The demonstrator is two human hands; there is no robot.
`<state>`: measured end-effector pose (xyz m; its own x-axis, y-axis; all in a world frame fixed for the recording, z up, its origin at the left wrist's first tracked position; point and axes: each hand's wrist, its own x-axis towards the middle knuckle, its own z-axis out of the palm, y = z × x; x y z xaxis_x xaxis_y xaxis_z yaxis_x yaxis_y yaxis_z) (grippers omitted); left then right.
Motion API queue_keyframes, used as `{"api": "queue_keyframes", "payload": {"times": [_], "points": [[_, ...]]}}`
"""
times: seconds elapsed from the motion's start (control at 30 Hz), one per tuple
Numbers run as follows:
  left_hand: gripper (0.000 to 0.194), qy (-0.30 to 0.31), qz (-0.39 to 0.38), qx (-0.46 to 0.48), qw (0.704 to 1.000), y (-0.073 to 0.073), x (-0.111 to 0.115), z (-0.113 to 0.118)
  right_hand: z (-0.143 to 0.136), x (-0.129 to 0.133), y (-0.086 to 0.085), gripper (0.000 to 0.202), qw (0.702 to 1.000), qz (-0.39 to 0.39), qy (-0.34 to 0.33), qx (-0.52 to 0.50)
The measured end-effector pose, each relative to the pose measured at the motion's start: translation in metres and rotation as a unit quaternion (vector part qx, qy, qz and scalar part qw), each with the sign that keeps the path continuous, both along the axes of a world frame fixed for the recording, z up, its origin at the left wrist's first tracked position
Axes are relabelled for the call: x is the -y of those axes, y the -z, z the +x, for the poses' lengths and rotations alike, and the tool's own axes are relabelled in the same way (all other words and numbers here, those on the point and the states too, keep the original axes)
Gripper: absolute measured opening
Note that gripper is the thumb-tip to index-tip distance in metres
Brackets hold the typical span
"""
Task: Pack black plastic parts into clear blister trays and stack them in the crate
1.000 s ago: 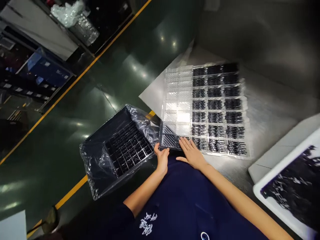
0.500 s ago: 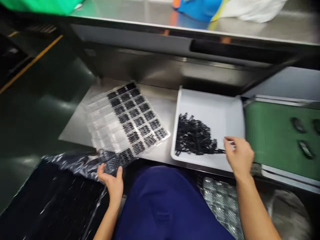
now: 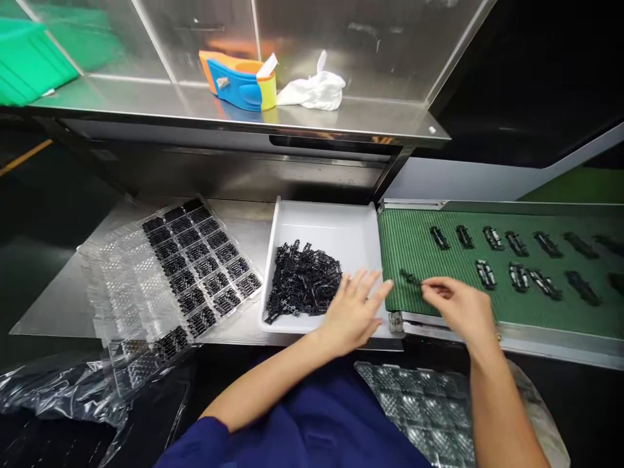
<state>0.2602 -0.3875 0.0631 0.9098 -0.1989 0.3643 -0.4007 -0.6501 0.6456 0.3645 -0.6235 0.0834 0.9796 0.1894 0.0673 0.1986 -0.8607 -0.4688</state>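
Black parts lie before us, from clear trays on our left to a green belt on our right. Nearest us, below the edge of the metal counter, we see a clear pocketed sheet to the right and crumpled plastic film to the left. Beyond these, our left hand hangs with its fingers spread over the near right corner of a white tray; whether it touches the tray, we cannot tell. Our right hand pinches one end of a single black part over the near left part of the belt; blur hides whether this part meets the belt. The heap fills the left side of the white tray. Farther along the belt, more parts stand in two loose rows. At the back, our shelf carries a blue, orange and yellow holder, a white bundle and a green bin.
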Motion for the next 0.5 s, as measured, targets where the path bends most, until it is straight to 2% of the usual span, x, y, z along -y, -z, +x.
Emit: {"api": "queue_keyframes", "payload": {"times": [0.03,0.1,0.17,0.2,0.23,0.3,0.37,0.43,0.5], "points": [[0.05,0.017,0.024,-0.016,0.999,0.001,0.014,0.012,-0.003,-0.005,-0.003,0.035,0.999,0.012,-0.047,-0.024],[0.037,0.014,0.0,-0.075,0.997,0.005,0.029,0.028,0.004,-0.011,-0.009,0.034,0.994,0.02,-0.097,-0.05],[0.031,-0.007,-0.109,-0.159,0.981,0.01,0.031,0.034,0.033,-0.013,-0.016,0.036,0.998,0.012,-0.061,-0.029],[0.033,-0.014,-0.188,-0.208,0.96,0.012,0.028,0.034,0.053,-0.011,-0.019,0.036,1.0,0.006,-0.02,-0.006],[0.035,-0.02,-0.277,-0.253,0.927,0.014,0.023,0.031,0.074,-0.009,-0.021,0.035,1.0,0.001,0.024,0.017],[0.037,-0.027,-0.454,-0.314,0.834,0.014,0.01,0.022,0.11,-0.004,-0.026,0.033,0.996,0.001,0.082,0.037],[0.041,-0.062,-0.584,-0.322,0.742,0.011,-0.002,0.01,0.124,-0.005,-0.029,0.034,0.994,0.019,0.102,0.038],[0.042,-0.11,-0.665,-0.297,0.677,0.006,-0.013,-0.002,0.107,-0.018,-0.029,0.032,0.994,0.051,0.087,0.036],[0.039,-0.147,-0.719,-0.271,0.623,0.002,-0.023,-0.012,0.064,-0.046,-0.027,0.037,0.992,0.12,0.033,0.013]]}}
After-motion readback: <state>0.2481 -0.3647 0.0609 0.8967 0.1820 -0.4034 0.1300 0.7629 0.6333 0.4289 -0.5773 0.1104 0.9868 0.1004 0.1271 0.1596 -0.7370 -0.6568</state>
